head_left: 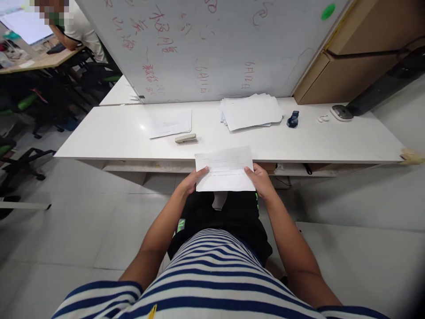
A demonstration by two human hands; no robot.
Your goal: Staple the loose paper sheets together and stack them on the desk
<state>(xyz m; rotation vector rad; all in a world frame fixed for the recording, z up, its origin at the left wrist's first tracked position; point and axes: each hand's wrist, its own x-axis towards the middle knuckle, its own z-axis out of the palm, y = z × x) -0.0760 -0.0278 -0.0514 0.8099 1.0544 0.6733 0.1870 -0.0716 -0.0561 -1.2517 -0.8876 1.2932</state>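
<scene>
A white sheet of printed paper [226,170] is held over the front edge of the desk, in front of my lap; whether it is one sheet or more I cannot tell. My left hand [195,178] pinches its left edge, thumb on top and fingers underneath. At the right edge, my right hand [258,178] grips it the same way. Just beyond the paper to the left lies a beige stapler [186,139] on the desk. Behind that is a thin set of printed sheets [172,122]. A thicker, uneven stack of paper [252,113] rests farther back, right of centre.
The white desk [126,144] backs onto a whiteboard [215,53] with red writing. To the right are a dark blue object [293,119], white earphones [323,118], a white-and-black device [341,112] and cardboard boxes [361,75]. Another person [83,33] sits at a far-left table.
</scene>
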